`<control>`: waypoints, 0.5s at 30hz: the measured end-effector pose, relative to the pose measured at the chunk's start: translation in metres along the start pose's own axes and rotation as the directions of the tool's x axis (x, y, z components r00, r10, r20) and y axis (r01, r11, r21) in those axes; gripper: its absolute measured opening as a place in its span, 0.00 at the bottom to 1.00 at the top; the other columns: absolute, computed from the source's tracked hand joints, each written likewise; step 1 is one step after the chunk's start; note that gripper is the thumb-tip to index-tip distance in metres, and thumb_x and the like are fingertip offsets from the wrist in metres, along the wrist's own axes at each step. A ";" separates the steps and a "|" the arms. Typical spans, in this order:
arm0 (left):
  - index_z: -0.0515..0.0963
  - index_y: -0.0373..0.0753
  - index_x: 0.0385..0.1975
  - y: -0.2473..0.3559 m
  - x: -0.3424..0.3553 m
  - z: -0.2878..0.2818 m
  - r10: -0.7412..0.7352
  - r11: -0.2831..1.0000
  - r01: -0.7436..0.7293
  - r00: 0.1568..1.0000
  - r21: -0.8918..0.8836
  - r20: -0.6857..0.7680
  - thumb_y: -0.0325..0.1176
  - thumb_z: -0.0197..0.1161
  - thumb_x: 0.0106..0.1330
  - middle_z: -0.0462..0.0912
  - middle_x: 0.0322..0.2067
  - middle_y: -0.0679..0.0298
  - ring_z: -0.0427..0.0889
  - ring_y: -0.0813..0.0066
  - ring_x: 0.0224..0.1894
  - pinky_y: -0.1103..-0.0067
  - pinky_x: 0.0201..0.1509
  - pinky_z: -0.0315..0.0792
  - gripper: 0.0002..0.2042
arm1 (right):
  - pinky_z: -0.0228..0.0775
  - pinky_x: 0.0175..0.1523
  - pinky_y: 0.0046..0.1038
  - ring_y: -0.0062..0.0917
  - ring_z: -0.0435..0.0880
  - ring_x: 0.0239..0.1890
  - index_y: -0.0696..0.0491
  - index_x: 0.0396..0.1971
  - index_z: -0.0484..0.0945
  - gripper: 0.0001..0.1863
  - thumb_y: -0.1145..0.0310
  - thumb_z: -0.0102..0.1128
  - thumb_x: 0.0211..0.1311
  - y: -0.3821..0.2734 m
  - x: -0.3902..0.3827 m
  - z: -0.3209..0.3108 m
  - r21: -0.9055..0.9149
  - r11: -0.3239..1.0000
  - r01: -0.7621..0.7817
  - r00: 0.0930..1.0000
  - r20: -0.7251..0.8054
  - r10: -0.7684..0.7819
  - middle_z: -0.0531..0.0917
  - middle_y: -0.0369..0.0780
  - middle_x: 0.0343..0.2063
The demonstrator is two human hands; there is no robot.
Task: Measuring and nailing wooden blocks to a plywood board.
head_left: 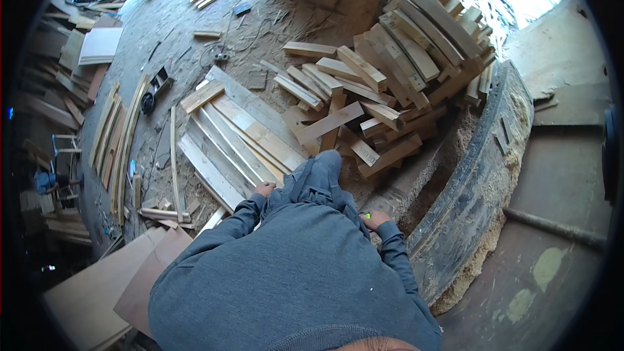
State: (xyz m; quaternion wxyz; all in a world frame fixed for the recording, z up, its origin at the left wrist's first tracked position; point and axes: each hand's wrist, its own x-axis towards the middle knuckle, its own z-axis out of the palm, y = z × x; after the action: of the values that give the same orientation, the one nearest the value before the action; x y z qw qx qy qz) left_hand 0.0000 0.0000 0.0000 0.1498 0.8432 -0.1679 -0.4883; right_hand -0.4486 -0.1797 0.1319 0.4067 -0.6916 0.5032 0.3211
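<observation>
My left hand (265, 188) hangs beside my left thigh, over pale boards (224, 149) lying on the dusty floor. Its fingers are too small and partly hidden to read. At my right side my right hand (376, 220) is closed on a small bright yellow-green object (367, 215), too small to identify. In front of my bent leg is a jumbled stack of short wood blocks (328, 121) and curved pieces (411, 49). To the right of that hand runs a dark, sawdust-caked edge (458, 182) of a bench or machine.
Long curved strips (120, 143) lie at left beside a black object (156, 91). Sheet panels (107, 283) are at lower left. A co-worker in blue (45, 182) is at far left. A metal surface (552, 175) with a bar (552, 226) fills the right.
</observation>
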 end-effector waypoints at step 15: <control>0.81 0.38 0.48 -0.061 0.007 0.031 0.143 0.928 -0.145 0.989 0.343 0.031 0.53 0.60 0.62 0.85 0.44 0.56 0.84 0.62 0.39 0.71 0.45 0.76 0.25 | 0.72 0.56 0.41 0.45 0.81 0.50 0.55 0.49 0.78 0.37 0.36 0.49 0.57 -0.049 0.023 -0.069 -0.081 0.997 0.003 0.999 -0.048 -0.007 0.82 0.52 0.46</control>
State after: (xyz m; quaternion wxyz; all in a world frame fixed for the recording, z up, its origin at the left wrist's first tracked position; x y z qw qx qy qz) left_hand -0.0157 0.0486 -0.0457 0.0347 0.8404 -0.3125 -0.4415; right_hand -0.3927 -0.2425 0.1559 0.3670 -0.7161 0.4979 0.3235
